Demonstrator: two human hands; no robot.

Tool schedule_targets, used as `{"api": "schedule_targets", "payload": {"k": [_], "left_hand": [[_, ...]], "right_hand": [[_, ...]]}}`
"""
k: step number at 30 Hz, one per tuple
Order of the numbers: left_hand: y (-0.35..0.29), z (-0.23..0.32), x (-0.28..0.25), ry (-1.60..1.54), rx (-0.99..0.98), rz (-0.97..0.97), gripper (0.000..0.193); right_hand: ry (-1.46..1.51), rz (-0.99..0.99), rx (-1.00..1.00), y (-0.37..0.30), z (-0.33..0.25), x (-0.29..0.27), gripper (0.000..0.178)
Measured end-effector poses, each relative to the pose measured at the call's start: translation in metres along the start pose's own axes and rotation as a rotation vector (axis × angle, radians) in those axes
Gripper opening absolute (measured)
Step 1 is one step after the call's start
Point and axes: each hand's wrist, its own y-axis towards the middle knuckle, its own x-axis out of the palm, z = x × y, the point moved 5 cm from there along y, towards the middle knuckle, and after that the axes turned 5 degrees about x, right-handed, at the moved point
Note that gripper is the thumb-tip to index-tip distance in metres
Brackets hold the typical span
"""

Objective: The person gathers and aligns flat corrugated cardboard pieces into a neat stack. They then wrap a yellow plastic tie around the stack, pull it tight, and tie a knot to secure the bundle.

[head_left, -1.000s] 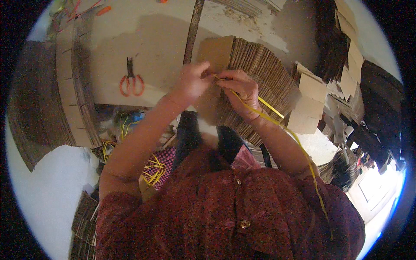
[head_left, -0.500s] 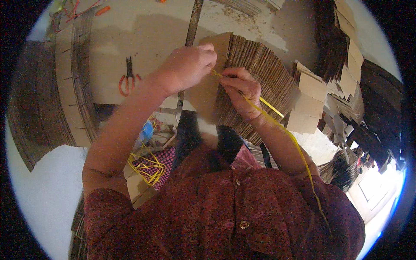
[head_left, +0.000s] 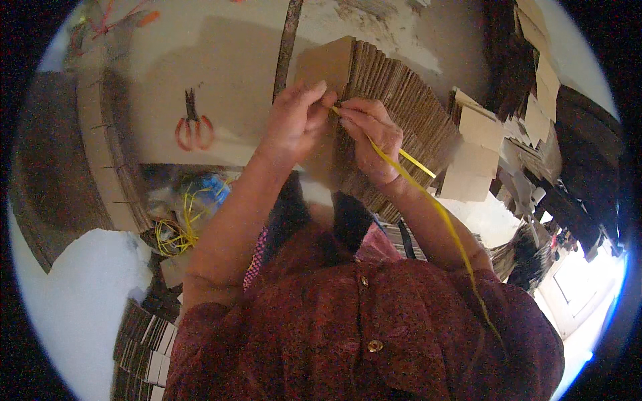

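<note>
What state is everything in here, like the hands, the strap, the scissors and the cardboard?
Right hand: pinching the yellow strap
Left hand: close beside the right hand, grip unclear
Yellow strap: long end trailing loose
Orange-handled scissors: lying flat, blades nearly closed
Cardboard pieces: packed in a fanned row
Yellow strips: tangled, loose

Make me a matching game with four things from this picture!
1. Scissors
2. Strip
3. Cardboard stack
4. Shirt

A. Yellow, in the right hand
B. Dark red, with buttons
C. Orange-handled, lying left of both hands
D. Brown, spread like a fan

Right pairs: 1-C, 2-A, 3-D, 4-B
</note>
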Motion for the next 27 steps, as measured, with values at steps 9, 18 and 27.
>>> {"api": "schedule_targets", "payload": {"k": [9, 18, 27], "left_hand": [[0.026, 0.000, -0.032, 0.202, -0.013, 0.073, 0.010], [0.036, 0.026, -0.036, 0.416, -0.001, 0.085, 0.013], [0.021, 0.028, -0.002, 0.285, 0.131, -0.051, 0.016]], "right_hand": [[-0.033, 0.064, -0.046, -0.002, 0.010, -0.017, 0.011], [-0.010, 0.019, -0.020, -0.014, 0.013, -0.021, 0.011], [0.199, -0.023, 0.160, -0.001, 0.015, -0.037, 0.019]]}}
